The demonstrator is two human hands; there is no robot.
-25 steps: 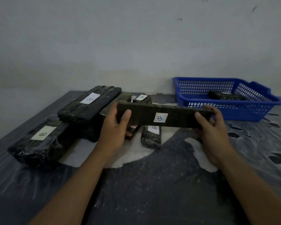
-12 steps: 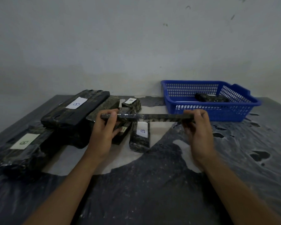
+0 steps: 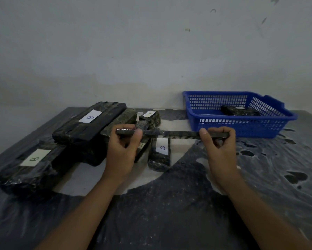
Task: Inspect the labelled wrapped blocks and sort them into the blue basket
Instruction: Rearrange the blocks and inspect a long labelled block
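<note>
Left hand (image 3: pixel 122 150) and right hand (image 3: pixel 219 147) pinching flat wrapped block (image 3: pixel 171 134) ends, edge-on

Dark plastic sheet (image 3: pixel 169 213) beneath scuffed wall (image 3: pixel 133 42)

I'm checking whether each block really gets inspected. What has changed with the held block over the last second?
The flat wrapped block was tipped from label-facing-camera to edge-on, so its B label no longer shows. The left hand and right hand kept their grip on its ends. The blue basket, the block inside it and the blocks on the table lie unchanged.
</note>
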